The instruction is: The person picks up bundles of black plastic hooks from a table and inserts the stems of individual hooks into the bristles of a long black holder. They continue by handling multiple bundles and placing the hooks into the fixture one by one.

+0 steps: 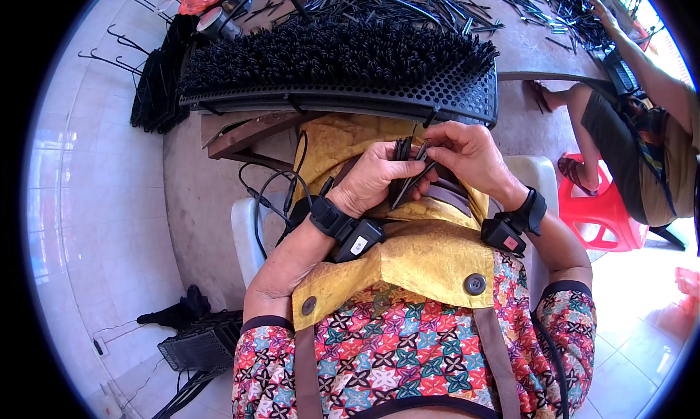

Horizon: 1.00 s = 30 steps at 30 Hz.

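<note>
My left hand (pixel 370 177) is closed around a small bundle of thin black strips (pixel 402 149), which stick out above and below the fingers. My right hand (pixel 472 155) pinches at the same bundle, thumb and forefinger on a thin black strip beside the left fingertips. The kind of strip is too small to make out. Both hands are held together over my lap, above a yellow apron (pixel 430 255). Just beyond them stands a black perforated tray (pixel 467 98), its holes densely filled with upright black pieces (pixel 343 55).
Loose black strips (pixel 525 11) lie over the table (pixel 510 44). At the left hang black bundles (pixel 157 84) near hooks on the wall. Cables (pixel 273 182) run by my left forearm. Another person sits at the right on a red stool (pixel 594 208). Black trays (pixel 200 342) stand lower left.
</note>
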Tool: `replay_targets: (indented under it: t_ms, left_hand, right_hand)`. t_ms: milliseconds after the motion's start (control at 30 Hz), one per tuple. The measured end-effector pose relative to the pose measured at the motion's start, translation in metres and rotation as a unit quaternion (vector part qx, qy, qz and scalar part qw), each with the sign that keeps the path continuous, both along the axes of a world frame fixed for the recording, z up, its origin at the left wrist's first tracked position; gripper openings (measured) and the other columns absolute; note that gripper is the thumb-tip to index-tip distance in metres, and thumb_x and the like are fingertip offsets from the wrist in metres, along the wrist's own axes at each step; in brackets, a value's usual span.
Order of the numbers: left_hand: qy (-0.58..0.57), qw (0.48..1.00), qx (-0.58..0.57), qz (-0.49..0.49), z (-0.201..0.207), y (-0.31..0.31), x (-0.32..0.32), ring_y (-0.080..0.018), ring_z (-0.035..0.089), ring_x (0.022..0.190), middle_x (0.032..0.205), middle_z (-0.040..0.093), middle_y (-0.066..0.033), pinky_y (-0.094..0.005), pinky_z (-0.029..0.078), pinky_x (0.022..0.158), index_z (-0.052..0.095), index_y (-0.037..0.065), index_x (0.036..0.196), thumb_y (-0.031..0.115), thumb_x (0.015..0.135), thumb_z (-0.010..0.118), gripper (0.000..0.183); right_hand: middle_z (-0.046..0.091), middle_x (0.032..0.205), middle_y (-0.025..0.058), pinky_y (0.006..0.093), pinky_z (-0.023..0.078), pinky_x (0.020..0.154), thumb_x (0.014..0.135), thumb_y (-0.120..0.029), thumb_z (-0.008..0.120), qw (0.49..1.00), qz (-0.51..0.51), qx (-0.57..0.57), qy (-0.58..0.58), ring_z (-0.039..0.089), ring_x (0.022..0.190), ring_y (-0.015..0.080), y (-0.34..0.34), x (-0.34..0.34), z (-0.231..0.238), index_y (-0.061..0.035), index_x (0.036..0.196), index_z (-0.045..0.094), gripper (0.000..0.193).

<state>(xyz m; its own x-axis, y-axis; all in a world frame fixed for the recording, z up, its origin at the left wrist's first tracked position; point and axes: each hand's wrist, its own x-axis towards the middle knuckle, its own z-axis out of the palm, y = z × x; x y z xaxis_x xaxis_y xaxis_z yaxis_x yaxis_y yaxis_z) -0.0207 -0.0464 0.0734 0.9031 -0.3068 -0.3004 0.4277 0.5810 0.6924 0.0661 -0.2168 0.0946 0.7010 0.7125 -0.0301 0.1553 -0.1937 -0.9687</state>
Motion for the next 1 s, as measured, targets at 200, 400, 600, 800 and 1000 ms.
replay_targets:
  t_ms: [200,400,600,800,1000]
  left_hand:
    - [-0.016,0.999,0.036,-0.003,-0.003,0.001,0.001,-0.0158,0.062,0.071,0.087,0.065,-0.0105,-0.026,0.051,0.06,0.06,0.0,0.101,0.008,0.085,0.061,0.017]
    - [-0.023,0.999,0.039,0.015,-0.005,0.001,0.001,-0.0119,0.058,0.067,0.084,0.063,-0.0063,-0.0228,0.045,0.054,0.059,0.0,0.104,0.014,0.088,0.06,0.022]
    - [0.007,0.999,0.027,0.037,-0.001,0.0,0.001,-0.0111,0.056,0.068,0.085,0.062,-0.0053,-0.0224,0.045,0.055,0.057,-0.001,0.109,0.016,0.088,0.06,0.027]
    - [0.022,0.997,0.006,0.069,-0.006,0.002,0.002,-0.0103,0.057,0.069,0.083,0.061,-0.0033,-0.0226,0.048,0.059,0.058,-0.001,0.107,0.013,0.088,0.058,0.023]
    - [0.025,0.996,-0.007,0.081,-0.01,0.003,0.002,-0.0146,0.059,0.075,0.087,0.062,-0.0062,-0.0253,0.049,0.061,0.056,-0.002,0.109,0.013,0.087,0.061,0.027]
  right_hand:
    - [0.064,0.073,0.008,0.0247,0.049,0.06,0.08,0.0,0.063,0.998,0.011,-0.04,0.037,0.059,0.067,0.0096,-0.002,0.005,-0.004,0.0071,0.09,0.061,0.013]
    - [0.063,0.069,0.006,0.0229,0.047,0.057,0.081,-0.002,0.063,0.998,-0.034,0.025,0.036,0.058,0.063,0.0089,-0.007,0.016,0.009,0.0049,0.083,0.062,0.007]
    - [0.064,0.072,0.0046,0.019,0.047,0.057,0.084,-0.001,0.061,0.973,-0.164,0.162,0.017,0.058,0.062,0.0078,-0.02,0.039,0.041,0.003,0.086,0.062,0.005]
    - [0.064,0.075,0.0022,0.0178,0.046,0.058,0.083,-0.002,0.063,0.933,-0.251,0.183,-0.181,0.058,0.064,0.006,-0.008,0.056,0.04,0.0021,0.09,0.063,0.008]
    - [0.064,0.073,0.0028,0.0191,0.047,0.059,0.082,-0.004,0.065,0.923,-0.237,0.159,-0.259,0.059,0.065,0.0057,0.01,0.066,0.026,0.0001,0.091,0.063,0.01]
